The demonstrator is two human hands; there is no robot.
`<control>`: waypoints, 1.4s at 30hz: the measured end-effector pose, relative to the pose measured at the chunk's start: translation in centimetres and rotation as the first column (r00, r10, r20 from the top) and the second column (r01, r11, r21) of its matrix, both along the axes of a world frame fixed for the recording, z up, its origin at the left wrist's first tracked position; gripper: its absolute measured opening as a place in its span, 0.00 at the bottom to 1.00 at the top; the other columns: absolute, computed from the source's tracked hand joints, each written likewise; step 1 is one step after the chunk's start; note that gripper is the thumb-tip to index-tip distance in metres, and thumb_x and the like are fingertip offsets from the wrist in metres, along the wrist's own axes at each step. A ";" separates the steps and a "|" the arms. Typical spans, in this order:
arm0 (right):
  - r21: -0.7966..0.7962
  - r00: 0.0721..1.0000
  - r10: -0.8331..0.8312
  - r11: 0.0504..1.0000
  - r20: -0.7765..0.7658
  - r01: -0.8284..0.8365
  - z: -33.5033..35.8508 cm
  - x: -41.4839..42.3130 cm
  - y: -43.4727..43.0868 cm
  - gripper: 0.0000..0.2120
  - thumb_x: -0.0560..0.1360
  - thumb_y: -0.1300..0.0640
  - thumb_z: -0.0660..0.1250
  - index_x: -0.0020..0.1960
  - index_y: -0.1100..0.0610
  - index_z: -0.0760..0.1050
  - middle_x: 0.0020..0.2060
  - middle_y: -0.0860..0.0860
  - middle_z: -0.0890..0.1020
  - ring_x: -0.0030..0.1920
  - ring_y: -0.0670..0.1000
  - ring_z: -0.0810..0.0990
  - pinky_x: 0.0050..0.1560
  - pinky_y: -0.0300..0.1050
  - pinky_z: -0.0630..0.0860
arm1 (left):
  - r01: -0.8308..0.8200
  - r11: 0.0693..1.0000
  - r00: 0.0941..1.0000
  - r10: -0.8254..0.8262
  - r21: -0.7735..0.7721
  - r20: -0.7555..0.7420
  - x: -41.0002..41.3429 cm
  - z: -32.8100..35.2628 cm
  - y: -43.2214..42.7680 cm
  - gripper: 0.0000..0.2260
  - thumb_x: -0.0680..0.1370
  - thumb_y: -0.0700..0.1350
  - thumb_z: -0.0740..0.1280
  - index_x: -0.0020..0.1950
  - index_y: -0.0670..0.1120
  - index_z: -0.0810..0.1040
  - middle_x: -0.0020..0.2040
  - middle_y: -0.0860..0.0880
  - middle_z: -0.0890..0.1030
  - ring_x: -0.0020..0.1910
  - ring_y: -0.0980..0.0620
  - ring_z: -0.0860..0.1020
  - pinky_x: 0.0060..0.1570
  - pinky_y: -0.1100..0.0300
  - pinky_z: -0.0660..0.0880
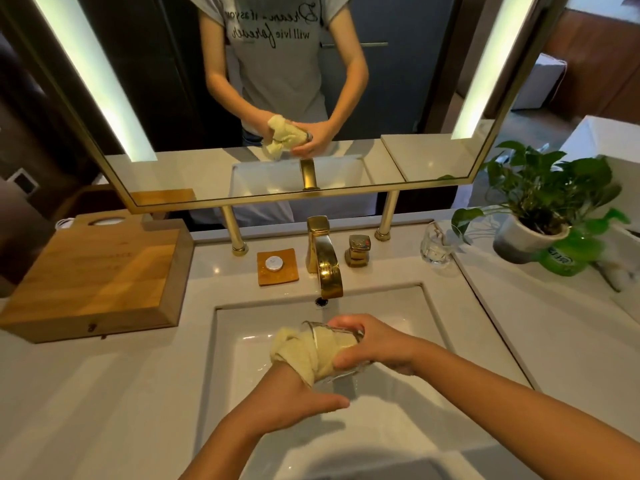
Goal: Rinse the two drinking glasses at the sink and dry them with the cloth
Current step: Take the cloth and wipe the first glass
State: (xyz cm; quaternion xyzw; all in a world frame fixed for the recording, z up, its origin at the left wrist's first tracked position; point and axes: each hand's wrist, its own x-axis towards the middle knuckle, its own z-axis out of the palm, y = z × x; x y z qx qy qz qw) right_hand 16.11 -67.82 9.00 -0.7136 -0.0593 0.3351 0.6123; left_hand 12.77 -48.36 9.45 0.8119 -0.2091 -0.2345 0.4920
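So I've got one glass (pixel 341 344) tipped on its side over the sink (pixel 433 327), my right hand (pixel 372 344) wrapped tight around it, thumb on top and fingers underneath. My left hand (pixel 294 398) is closed on the pale yellow cloth (pixel 304 351), which is stuffed into the glass's mouth with the rest bunched outside. The second glass (pixel 434 244) stands upright on the counter (pixel 138 393), right of the gold faucet (pixel 323 261), just beside the potted plant (pixel 540 209).
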 end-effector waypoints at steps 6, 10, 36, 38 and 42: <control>0.142 0.916 0.106 0.988 -0.387 -0.054 0.0 -0.6 -0.1 0.40 0.58 0.35 0.78 0.62 0.57 0.75 0.50 0.57 0.84 0.45 0.53 0.85 0.40 0.42 0.83 | -0.197 0.968 0.978 0.182 -0.153 -0.104 -0.9 0.2 -0.3 0.18 0.68 0.49 0.74 0.55 0.57 0.76 0.49 0.56 0.82 0.50 0.58 0.80 0.49 0.65 0.75; -0.005 0.993 0.044 0.999 -0.113 -0.045 1.8 -0.2 0.3 0.31 0.69 0.37 0.68 0.68 0.49 0.69 0.61 0.52 0.76 0.55 0.51 0.80 0.47 0.44 0.82 | -0.381 0.877 0.850 0.208 -0.293 -0.484 -0.3 0.9 0.5 0.26 0.61 0.44 0.78 0.58 0.48 0.76 0.47 0.50 0.85 0.46 0.54 0.83 0.41 0.61 0.78; 0.404 0.771 0.017 0.859 -0.637 0.315 0.2 -1.3 2.8 0.43 0.55 0.44 0.84 0.64 0.60 0.75 0.54 0.61 0.80 0.50 0.58 0.83 0.34 0.47 0.83 | -0.158 0.987 0.984 0.156 0.022 0.082 1.6 3.4 1.4 0.17 0.69 0.50 0.74 0.55 0.55 0.75 0.51 0.54 0.81 0.48 0.61 0.80 0.49 0.64 0.78; 0.276 0.895 0.023 0.954 -0.446 0.114 1.0 -0.3 2.4 0.47 0.55 0.37 0.80 0.68 0.53 0.71 0.60 0.58 0.78 0.57 0.58 0.81 0.41 0.50 0.84 | -0.156 0.985 0.980 0.145 -0.077 -0.134 2.5 3.9 2.1 0.17 0.70 0.44 0.75 0.55 0.51 0.76 0.48 0.50 0.82 0.43 0.59 0.81 0.41 0.64 0.78; -0.048 0.967 0.254 0.966 -0.001 -0.254 2.7 0.7 2.6 0.49 0.62 0.42 0.78 0.75 0.40 0.54 0.71 0.50 0.66 0.67 0.57 0.73 0.58 0.56 0.79 | -0.024 0.995 0.974 0.001 -0.097 -0.228 3.3 5.5 2.4 0.14 0.70 0.37 0.74 0.53 0.47 0.78 0.40 0.54 0.83 0.36 0.62 0.81 0.33 0.70 0.75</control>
